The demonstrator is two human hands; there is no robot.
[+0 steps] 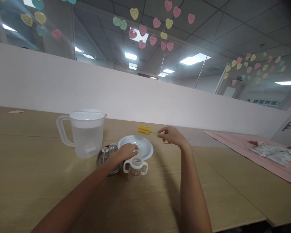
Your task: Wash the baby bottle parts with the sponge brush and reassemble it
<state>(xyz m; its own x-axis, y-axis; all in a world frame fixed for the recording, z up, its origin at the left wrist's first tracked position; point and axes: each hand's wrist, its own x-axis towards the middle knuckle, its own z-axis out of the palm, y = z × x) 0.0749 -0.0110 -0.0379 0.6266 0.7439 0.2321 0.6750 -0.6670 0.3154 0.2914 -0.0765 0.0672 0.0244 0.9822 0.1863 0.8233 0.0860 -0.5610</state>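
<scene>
My right hand (170, 135) pinches the green handle of a yellow sponge brush (144, 129), which is held level above the table behind the white bowl. Over the left part of the white bowl (147, 151) is my left hand (128, 151), its fingers bent around the end of something thin that I cannot make out clearly. A clear bottle with two white handles (135, 169) stands open in front of the bowl. Beside it, partly under my left forearm, a round metal tray (100, 160) holds a clear dome-shaped cap (113, 148) and a white straw piece (104, 154).
A large lidded translucent pitcher (87, 134) stands at the left behind the metal tray. On the right, a pink cloth (229, 141) lies on the table with a patterned white cloth (275, 153) on it. A white wall (135, 97) runs behind the table.
</scene>
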